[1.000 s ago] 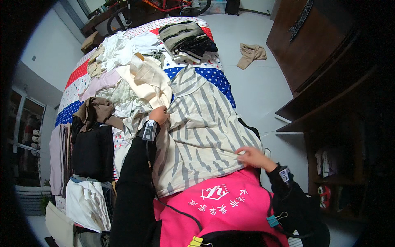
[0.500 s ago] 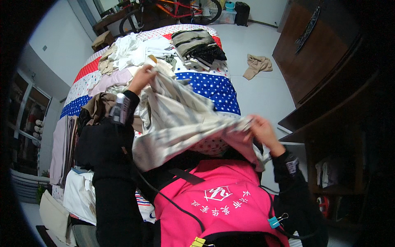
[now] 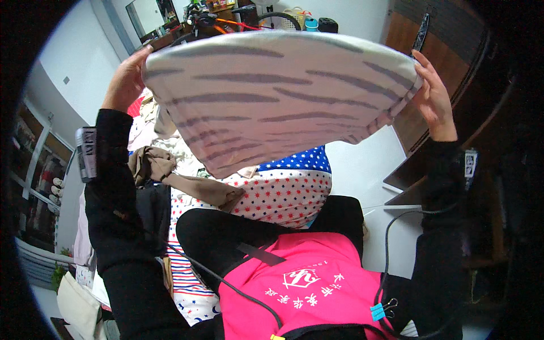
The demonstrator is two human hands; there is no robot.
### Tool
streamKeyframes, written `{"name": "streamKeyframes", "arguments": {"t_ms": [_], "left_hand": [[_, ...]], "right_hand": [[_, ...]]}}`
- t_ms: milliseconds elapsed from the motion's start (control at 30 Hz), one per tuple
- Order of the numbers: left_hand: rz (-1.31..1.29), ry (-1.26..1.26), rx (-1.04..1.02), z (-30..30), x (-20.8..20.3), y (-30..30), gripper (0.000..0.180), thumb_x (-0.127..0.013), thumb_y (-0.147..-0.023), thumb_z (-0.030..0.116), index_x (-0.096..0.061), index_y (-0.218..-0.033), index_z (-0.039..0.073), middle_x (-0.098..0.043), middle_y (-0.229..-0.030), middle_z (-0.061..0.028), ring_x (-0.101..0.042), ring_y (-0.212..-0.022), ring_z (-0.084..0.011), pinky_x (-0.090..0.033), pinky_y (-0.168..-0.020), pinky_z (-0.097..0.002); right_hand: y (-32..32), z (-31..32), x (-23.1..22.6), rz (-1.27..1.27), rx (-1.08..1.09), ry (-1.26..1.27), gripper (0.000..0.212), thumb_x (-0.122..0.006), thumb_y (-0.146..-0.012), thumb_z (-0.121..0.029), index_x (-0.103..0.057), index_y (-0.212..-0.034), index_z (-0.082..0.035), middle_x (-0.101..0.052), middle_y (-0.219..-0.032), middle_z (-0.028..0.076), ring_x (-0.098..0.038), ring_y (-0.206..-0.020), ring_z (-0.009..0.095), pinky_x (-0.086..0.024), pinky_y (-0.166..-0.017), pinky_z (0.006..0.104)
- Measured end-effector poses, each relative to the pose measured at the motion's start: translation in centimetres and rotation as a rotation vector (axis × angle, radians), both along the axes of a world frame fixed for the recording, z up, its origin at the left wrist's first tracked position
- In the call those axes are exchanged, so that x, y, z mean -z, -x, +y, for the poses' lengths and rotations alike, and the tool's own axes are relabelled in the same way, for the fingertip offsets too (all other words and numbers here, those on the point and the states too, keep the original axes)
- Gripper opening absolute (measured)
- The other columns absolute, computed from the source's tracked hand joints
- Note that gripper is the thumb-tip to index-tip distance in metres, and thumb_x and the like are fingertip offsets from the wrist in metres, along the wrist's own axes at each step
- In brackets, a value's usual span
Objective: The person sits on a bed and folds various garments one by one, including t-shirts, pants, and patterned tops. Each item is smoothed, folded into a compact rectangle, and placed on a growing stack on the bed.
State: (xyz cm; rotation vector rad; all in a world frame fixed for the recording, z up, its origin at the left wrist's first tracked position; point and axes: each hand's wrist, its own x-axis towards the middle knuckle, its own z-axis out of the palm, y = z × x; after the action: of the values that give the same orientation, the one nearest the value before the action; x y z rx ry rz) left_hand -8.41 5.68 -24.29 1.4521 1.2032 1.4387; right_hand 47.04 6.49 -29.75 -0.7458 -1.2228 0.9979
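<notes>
A pale cream cloth with grey tiger-like stripes [image 3: 272,93] is spread wide in the air in front of me. My left hand [image 3: 127,84] grips its upper left corner, fingers closed around the edge. The upper right corner is pinched in my right hand [image 3: 434,97]. Its lower edge hangs loose and uneven above the bed. Whether it is a garment or a plain sheet of fabric, I cannot tell. Below its left part, a brown garment [image 3: 207,190] lies crumpled on the patterned bedspread [image 3: 277,198].
Dark folded clothing [image 3: 154,207] rests left of my legs. A cream fabric item [image 3: 79,297] sits at the lower left. Beyond the bed stands a bicycle [image 3: 226,24], partly covered by the cloth. Brown wooden doors [image 3: 447,45] are on the right.
Both hands have risen and moved apart. The striped cloth, bunched and slanting low before, is now stretched out between them. The brown garment and more of the bedspread have come into sight.
</notes>
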Motion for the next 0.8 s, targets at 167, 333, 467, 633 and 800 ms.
{"name": "streamKeyframes", "arguments": {"t_ms": [167, 333, 467, 633, 800], "left_hand": [[0.232, 0.167, 0.229, -2.3, 1.8, -1.8, 0.068, -0.061, -0.086, 0.011, -0.027, -0.144, 0.015, -0.041, -0.139, -0.0073, -0.042, -0.124, -0.0218, -0.040, -0.102, -0.0372], [0.097, 0.030, 0.082, -2.2, 0.4, -0.1, 0.059, -0.063, -0.086, 0.032, -0.040, -0.138, 0.014, -0.045, -0.132, -0.0137, -0.053, -0.113, -0.0252, -0.056, -0.081, -0.0408], [0.242, 0.195, 0.211, -2.5, -0.2, 1.1, 0.050, -0.066, -0.084, 0.036, -0.054, -0.127, 0.013, -0.052, -0.124, -0.0135, -0.052, -0.113, -0.0263, -0.056, -0.079, -0.0421], [0.694, 0.408, 0.377, -4.5, 0.5, 0.6, 0.068, -0.081, -0.066, 0.033, -0.055, -0.124, 0.009, -0.056, -0.115, -0.0124, -0.053, -0.104, -0.0255, -0.044, -0.093, -0.0442], [1.195, 0.425, 0.281, -5.0, 1.3, 1.2, 0.044, -0.076, -0.073, 0.009, -0.062, -0.115, 0.004, -0.064, -0.104, -0.0117, -0.060, -0.094, -0.0240, -0.047, -0.091, -0.0348]], "right_hand": [[0.0, 2.8, -1.8, -0.451, -0.180, 0.124, 0.044, -0.056, -0.090, -0.025, -0.048, -0.131, -0.011, -0.054, -0.119, 0.008, -0.052, -0.108, 0.017, -0.050, -0.086, 0.0316], [-1.5, 5.0, -3.3, -0.369, -0.065, 0.075, 0.048, -0.060, -0.089, -0.030, -0.047, -0.132, -0.013, -0.054, -0.122, 0.004, -0.055, -0.105, 0.013, -0.052, -0.081, 0.0290], [-1.7, 5.1, -3.6, -0.368, -0.256, 0.122, 0.044, -0.063, -0.086, -0.029, -0.055, -0.126, -0.012, -0.057, -0.119, 0.005, -0.055, -0.105, 0.014, -0.053, -0.079, 0.0300], [-1.1, 3.8, -2.6, -0.803, -0.273, 0.154, 0.040, -0.073, -0.077, -0.031, -0.067, -0.105, -0.002, -0.067, -0.091, 0.010, -0.061, -0.079, 0.017, -0.050, -0.072, 0.0298], [-0.7, 3.4, -2.7, -1.051, -0.220, 0.186, 0.039, -0.073, -0.076, -0.034, -0.070, -0.096, -0.001, -0.066, -0.081, 0.011, -0.060, -0.073, 0.015, -0.048, -0.064, 0.0273]]}}
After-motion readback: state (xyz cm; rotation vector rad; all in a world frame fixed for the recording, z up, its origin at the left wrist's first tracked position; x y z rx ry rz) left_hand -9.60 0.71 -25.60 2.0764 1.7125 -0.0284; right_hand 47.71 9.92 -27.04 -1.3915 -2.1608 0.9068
